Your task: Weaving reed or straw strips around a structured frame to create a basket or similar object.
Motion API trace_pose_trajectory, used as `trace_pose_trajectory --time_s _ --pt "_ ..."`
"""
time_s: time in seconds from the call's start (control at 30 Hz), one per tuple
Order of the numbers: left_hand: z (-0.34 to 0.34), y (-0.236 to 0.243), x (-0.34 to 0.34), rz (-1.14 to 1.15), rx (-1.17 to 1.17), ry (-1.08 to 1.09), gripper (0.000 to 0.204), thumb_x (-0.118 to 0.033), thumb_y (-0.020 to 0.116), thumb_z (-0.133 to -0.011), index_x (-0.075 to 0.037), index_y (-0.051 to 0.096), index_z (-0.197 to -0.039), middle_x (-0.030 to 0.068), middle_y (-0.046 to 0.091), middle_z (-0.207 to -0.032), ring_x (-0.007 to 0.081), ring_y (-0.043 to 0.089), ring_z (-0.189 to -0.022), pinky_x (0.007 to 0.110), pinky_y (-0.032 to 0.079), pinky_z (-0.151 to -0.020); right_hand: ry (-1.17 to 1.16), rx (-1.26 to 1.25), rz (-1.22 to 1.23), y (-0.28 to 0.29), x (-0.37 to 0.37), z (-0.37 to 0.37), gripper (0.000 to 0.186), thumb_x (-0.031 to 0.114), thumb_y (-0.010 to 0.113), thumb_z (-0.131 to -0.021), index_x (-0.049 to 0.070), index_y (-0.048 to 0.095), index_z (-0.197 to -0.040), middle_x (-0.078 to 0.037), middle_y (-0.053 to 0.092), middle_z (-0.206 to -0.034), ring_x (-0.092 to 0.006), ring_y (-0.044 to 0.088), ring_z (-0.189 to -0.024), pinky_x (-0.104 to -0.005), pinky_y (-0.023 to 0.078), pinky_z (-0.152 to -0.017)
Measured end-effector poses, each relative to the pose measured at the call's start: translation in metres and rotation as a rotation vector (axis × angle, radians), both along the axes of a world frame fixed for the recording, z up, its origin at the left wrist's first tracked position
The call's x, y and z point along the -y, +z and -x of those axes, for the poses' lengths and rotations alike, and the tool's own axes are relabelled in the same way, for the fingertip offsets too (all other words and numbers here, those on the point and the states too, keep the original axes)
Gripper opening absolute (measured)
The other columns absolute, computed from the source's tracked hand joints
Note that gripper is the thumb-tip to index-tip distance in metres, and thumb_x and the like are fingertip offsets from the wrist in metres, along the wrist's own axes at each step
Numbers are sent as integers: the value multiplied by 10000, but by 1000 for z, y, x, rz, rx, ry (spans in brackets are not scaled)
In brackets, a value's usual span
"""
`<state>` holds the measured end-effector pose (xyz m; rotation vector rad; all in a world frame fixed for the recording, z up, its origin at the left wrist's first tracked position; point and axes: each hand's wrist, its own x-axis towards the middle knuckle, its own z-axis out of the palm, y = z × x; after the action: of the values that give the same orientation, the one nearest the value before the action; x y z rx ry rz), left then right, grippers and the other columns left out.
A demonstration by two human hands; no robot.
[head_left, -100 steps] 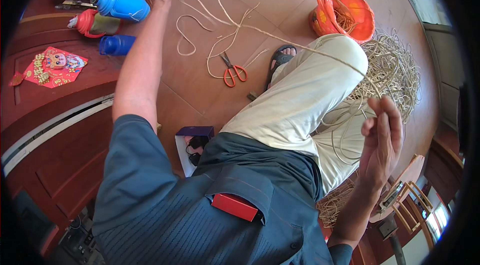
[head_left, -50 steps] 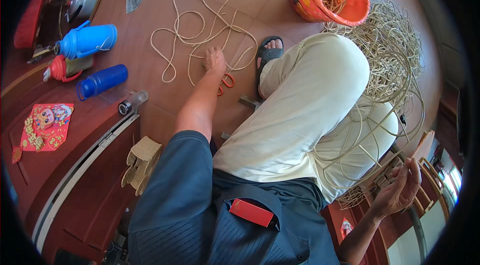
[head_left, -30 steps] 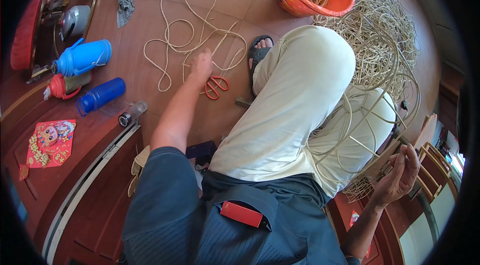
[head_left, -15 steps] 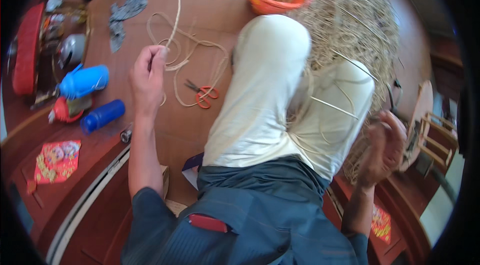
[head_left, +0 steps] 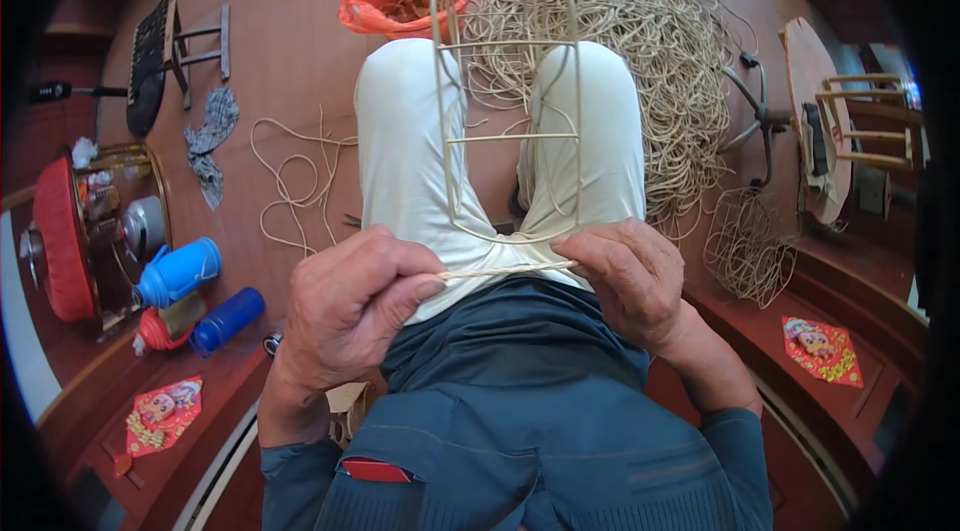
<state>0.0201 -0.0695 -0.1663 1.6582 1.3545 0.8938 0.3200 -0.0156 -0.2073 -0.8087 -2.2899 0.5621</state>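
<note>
Both hands have come together at the lap: left hand (head_left: 345, 316) and right hand (head_left: 630, 281) pinch one cane strip (head_left: 505, 271) below the frame (head_left: 510, 111). Uneven pull may snap it.

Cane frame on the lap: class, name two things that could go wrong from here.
1. The left hand and right hand pinch only a thin strand at the cane frame's near edge; the frame could tip off the knees.
2. The loose cane heap lies right behind the frame, so strands might snag it.
</note>
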Motion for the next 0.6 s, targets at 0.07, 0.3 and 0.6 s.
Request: trace_pose_trajectory --time_s 0.07,0.3,0.6 --pt "-1 0 3 41 -16 5 102 -103 798 -964 -13 749 -967 63 675 -825 183 582 -709 312 456 -654 -31 -18 18 -7 7 -11 298 -4 790 -885 57 770 -1176 -80 782 -986 -230 745 -804 -339 566 -655" --pt "-21 0 -4 14 -422 -96 175 -112 805 -928 -23 738 -1063 108 703 -932 292 652 -867 398 508 -810 -156 -99 92 -28 26 -34 280 -41 810 -866 41 772 -1131 -93 795 -973 -255 779 -828 -360 602 -696" --pt "-87 -23 -4 -39 -200 -288 270 -127 803 -963 -46 713 -1205 137 739 -972 333 744 -873 424 582 -764 -135 -242 151 -42 45 -27 258 -29 786 -883 26 785 -1136 -101 808 -1034 -257 781 -838 -358 614 -728"
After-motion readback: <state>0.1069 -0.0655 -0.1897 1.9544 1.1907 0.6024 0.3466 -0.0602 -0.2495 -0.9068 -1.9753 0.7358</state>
